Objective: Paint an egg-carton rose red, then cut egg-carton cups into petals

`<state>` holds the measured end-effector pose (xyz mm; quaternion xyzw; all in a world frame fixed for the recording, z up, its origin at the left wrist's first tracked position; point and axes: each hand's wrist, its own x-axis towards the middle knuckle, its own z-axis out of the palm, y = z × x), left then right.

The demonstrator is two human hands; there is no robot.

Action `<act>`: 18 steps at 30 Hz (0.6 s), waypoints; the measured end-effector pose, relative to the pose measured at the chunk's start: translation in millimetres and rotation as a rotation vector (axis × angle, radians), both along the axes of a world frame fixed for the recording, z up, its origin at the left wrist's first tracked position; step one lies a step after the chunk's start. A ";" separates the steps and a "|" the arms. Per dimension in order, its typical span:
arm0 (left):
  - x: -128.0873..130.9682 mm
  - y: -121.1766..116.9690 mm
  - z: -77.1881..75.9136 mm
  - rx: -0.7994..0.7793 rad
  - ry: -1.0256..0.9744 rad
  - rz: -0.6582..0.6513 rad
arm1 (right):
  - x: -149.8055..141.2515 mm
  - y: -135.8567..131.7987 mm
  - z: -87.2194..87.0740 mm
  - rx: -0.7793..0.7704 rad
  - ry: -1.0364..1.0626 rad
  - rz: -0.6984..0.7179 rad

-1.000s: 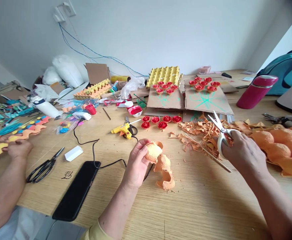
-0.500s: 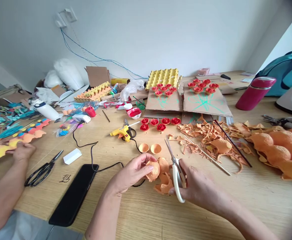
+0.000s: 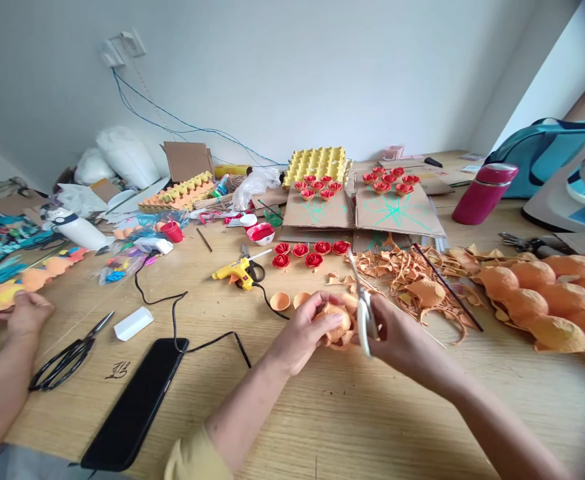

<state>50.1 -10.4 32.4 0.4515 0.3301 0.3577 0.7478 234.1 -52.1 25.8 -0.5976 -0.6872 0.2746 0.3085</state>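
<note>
My left hand (image 3: pixel 303 332) grips an orange egg-carton piece (image 3: pixel 339 321) above the wooden table (image 3: pixel 372 413), fingers curled round one of its cups. My right hand (image 3: pixel 397 331) holds white-handled scissors (image 3: pixel 363 308) with the blades pointing up and away, right against the carton piece. Two small cut orange cups (image 3: pixel 289 301) lie just beyond my left hand. A pile of orange carton scraps (image 3: pixel 412 277) spreads behind my right hand.
Another person's hand (image 3: pixel 25 312) at the far left holds coloured carton strips. Black scissors (image 3: pixel 65 355), a phone (image 3: pixel 135 403), a yellow glue gun (image 3: pixel 237 271), red paper roses (image 3: pixel 309 250), cardboard sheets (image 3: pixel 362 207), an orange egg tray (image 3: pixel 547 300) and a pink flask (image 3: pixel 482 193) crowd the table.
My right hand carried the scissors from the scrap pile at the right over to the carton piece. Both hands then lifted slightly and closed together on it.
</note>
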 end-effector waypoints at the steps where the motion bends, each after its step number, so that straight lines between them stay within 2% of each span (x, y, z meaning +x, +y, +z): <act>1: 8.5 5.2 1.0 -0.009 -0.033 -0.014 | 9.0 2.5 1.7 0.012 -0.014 -0.034; 3: 23.5 14.3 -0.4 -0.015 -0.085 -0.027 | 26.2 7.2 2.4 0.011 -0.071 -0.089; 7: 36.3 17.7 -15.1 -0.033 -0.162 0.074 | 48.0 13.3 -2.0 0.074 -0.246 -0.219; 12: 19.1 5.7 -36.4 -0.115 -0.199 0.083 | 50.4 15.0 -6.4 0.057 -0.356 -0.171; 18: 9.7 1.4 -43.9 -0.121 -0.194 0.038 | 64.2 19.9 -15.8 0.125 -0.416 -0.263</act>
